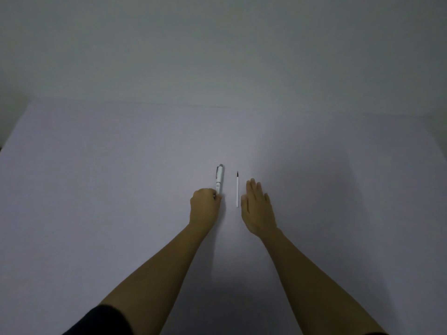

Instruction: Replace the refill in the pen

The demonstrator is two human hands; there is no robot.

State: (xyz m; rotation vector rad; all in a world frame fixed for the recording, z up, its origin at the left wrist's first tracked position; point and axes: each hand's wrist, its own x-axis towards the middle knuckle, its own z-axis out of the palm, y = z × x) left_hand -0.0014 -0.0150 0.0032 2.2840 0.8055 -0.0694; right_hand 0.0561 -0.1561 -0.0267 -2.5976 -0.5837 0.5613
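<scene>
We see the white pen (pixel 219 178) flat on the desk (pixel 121 189), clip end pointing away, near end buried in the left hand (pixel 205 203). That hand is curled shut around it; how much barrel it covers is hidden. Thin refill (pixel 237 191) lies parallel, between the hands, just beside the right hand's thumb; whether they touch we can't tell. Right hand (pixel 257 207) is flat, fingers spread, holding nothing. Dim light, pen markings unreadable. Dark sleeve (pixel 101 321) cut off at bottom edge.
</scene>
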